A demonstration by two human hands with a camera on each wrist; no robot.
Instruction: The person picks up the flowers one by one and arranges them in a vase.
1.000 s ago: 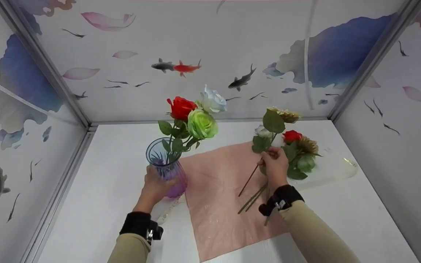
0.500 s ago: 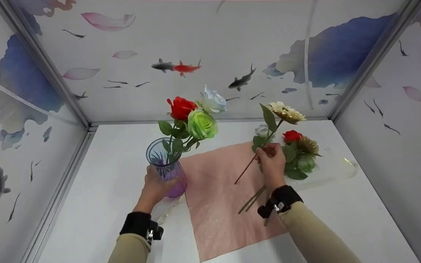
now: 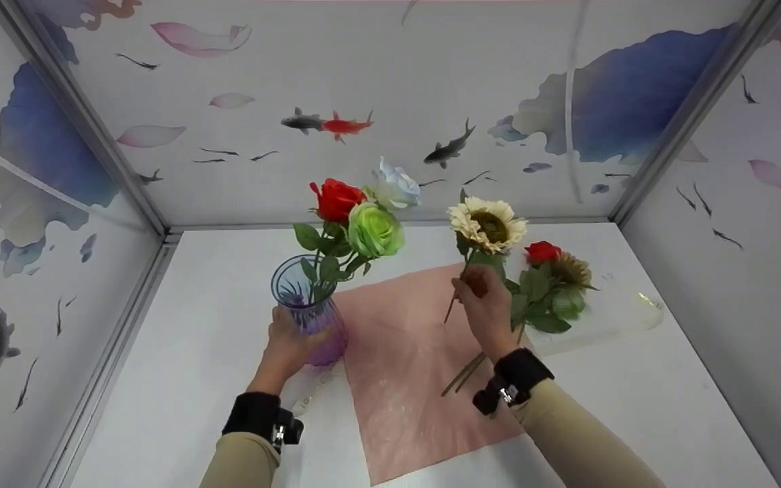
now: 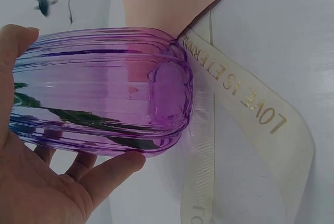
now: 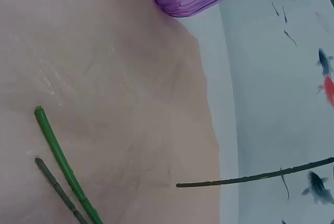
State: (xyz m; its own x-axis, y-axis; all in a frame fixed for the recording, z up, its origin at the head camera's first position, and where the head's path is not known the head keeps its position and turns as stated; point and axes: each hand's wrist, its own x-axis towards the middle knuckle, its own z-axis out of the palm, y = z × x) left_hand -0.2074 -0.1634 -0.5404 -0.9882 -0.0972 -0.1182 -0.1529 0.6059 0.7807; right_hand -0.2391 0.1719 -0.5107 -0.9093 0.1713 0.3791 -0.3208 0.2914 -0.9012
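Note:
A glass vase [image 3: 328,339], blue at the rim and purple below, holds a red rose [image 3: 337,200], a green rose [image 3: 377,230] and a pale blue rose [image 3: 397,186]. My left hand [image 3: 290,349] grips the vase low on its side; in the left wrist view, fingers [image 4: 112,177] wrap the ribbed glass. Right of the vase, my right hand [image 3: 487,305] pinches the stem of a cream sunflower [image 3: 489,225], its head tilted toward me. The right wrist view catches only the lower stem [image 5: 255,177], apart from the vase. That hand's fingertips are partly hidden in the head view.
Pink wrapping paper [image 3: 411,393] covers the table's middle. Across its right side lie more flowers, with a red rose [image 3: 542,253], a brownish sunflower [image 3: 572,270] and bare stems [image 5: 65,166]. A lettered cream ribbon [image 4: 261,104] lies by the vase's base. Printed walls enclose the white table [image 3: 180,379].
My right hand has drawn the cream sunflower left, off the other flowers, and turned it so its face shows toward me. The left hand and vase have stayed in place.

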